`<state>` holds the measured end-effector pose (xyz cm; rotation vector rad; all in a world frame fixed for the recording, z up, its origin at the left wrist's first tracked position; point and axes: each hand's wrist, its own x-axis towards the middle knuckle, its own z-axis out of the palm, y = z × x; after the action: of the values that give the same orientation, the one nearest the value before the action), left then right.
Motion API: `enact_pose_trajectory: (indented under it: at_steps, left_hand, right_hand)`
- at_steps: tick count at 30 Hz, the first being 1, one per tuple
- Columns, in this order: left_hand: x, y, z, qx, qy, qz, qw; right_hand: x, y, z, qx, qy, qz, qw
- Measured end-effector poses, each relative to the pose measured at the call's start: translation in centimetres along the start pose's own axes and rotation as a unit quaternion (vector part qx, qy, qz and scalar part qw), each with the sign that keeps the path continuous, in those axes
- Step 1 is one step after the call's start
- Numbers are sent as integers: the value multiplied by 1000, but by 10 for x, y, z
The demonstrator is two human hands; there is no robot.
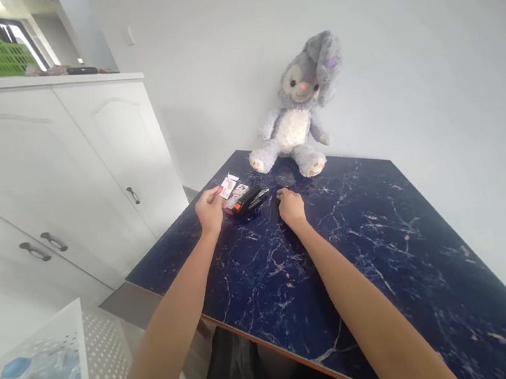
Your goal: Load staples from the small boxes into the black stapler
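Note:
My left hand (209, 212) is closed at the fingertips on a small white-and-red cardboard box (228, 185), whose end flap looks lifted. Right beside it on the blue table lies a black stapler (249, 200) with an orange part. Under and behind the stapler shows a second white-and-red box (237, 196), partly covered. My right hand (291, 206) rests on the tabletop to the right of the stapler, its fingers curled together. Whatever those fingers hold, if anything, is too small or hidden to make out.
A grey plush rabbit (295, 124) sits against the wall at the table's (369, 247) back edge. White cabinets (47, 152) stand on the left, with a green basket (0, 54) on top. At lower left, a white perforated basket (107, 343) holds a plastic bottle (51, 375).

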<state>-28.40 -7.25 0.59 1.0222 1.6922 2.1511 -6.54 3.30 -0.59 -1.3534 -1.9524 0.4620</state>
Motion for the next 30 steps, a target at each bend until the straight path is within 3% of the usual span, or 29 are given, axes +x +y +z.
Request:
enact_pose_trajectory:
  at_steps: [5, 9, 14, 16, 22, 30]
  left_hand:
    - [-17, 21, 6, -19, -104, -1, 994]
    - [-29, 27, 10, -13, -188, -20, 982]
    - [-39, 27, 10, 51, -256, -2, 965]
    - [-42, 27, 10, 63, -279, 6, 958]
    - [-43, 22, 13, 64, -341, 1, 938]
    - [-47, 18, 17, 48, -377, -59, 923]
  right_hand:
    - [-41, 17, -22, 106, 17, 50, 993]
    - [-58, 21, -28, 200, 13, 50, 978]
    - [-59, 10, -30, 408, 11, 21, 913]
    - [-60, 6, -32, 420, 3, 4, 908]
    - [-63, 3, -35, 360, 3, -22, 933]
    - [-60, 4, -33, 356, 38, 42, 933]
